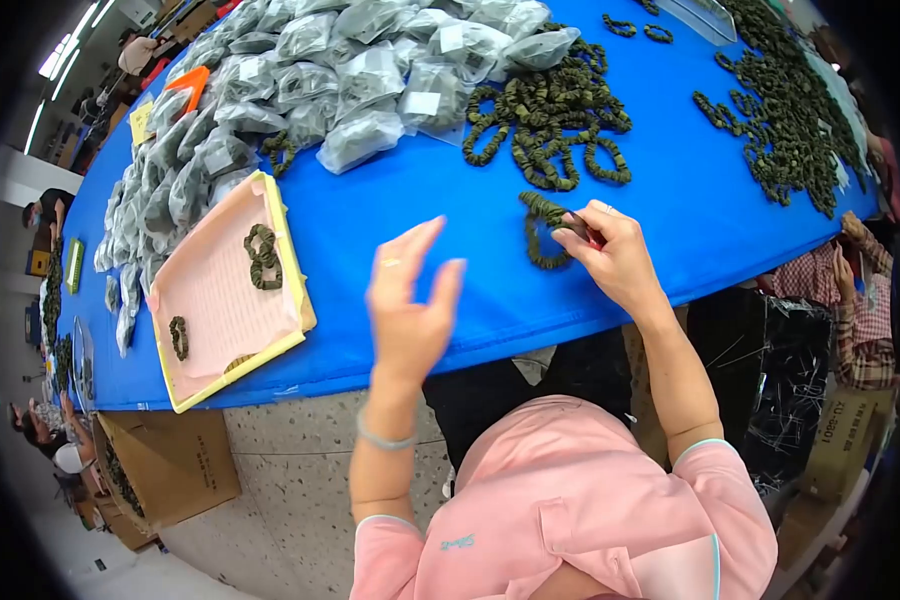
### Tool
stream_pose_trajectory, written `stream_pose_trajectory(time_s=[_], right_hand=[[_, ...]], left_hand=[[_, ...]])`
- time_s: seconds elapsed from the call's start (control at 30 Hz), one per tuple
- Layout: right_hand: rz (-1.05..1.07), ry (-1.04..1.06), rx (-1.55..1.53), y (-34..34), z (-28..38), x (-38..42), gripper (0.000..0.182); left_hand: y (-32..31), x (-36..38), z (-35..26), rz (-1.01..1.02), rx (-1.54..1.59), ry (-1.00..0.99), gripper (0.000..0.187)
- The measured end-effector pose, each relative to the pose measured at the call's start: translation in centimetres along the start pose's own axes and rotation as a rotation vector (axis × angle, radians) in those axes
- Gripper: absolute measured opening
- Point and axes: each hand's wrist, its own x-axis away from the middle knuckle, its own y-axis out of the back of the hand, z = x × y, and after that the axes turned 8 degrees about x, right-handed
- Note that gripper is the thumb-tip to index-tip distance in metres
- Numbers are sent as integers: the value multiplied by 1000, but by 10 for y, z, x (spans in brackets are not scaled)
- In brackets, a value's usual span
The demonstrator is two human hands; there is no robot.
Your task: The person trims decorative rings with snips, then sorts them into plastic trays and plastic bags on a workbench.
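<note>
My right hand (pixel 610 245) is closed around small red-handled snips (pixel 594 236), mostly hidden by the fingers. A dark green ruffled scrunchie (pixel 533 240) lies at its fingertips, close over the blue table. To the left, my left hand (pixel 407 300) hovers blurred by motion, fingers and thumb apart with nothing between them. Beyond both hands sits a heap of similar scrunchies (pixel 560 115). A yellow-edged tray (pixel 215 290) lined with pink paper stands left of my left hand. Inside it are a couple of linked scrunchies (pixel 263 257) and a single one (pixel 179 338).
Many filled clear plastic bags (pixel 360 85) cover the far left of the blue table (pixel 450 205). Another scrunchie pile (pixel 800 120) spreads along the right side. Cardboard boxes (pixel 185 460) stand below the table edge. A co-worker in a checked shirt (pixel 865 310) is at the right.
</note>
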Motion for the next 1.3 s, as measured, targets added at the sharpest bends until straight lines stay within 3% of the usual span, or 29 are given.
stream_pose_trajectory(time_s=[0.1,0.13,0.27,0.43,0.63,0.8,0.93,1.0,1.13,1.3], right_hand=[[219,-84,-472,29,13,5,7],[216,-88,-477,33,10,6,7],[376,-165,-702,44,-1,4,6],[334,-265,-943,40,10,10,11],[362,-177,-796,41,10,22,9],[479,-109,-653,47,3,18,8],[290,-159,-685,34,11,23,11],[198,-232,-742,37,11,25,23],[-33,-237,-798,35,-2,33,31],[-8,-182,-534,45,7,48,29]], left_hand=[[-43,-4,-9,115,45,-124,45],[-50,-4,-10,140,47,-150,44],[-59,7,-18,364,622,542,39],[-63,22,-21,180,994,709,32],[-63,25,-30,148,1100,698,23],[-59,22,-34,352,806,698,17],[-64,26,-26,265,1041,791,14],[-65,26,-27,161,1146,830,13],[-69,30,-28,51,1126,802,14],[-72,30,-29,-21,1128,796,16]])
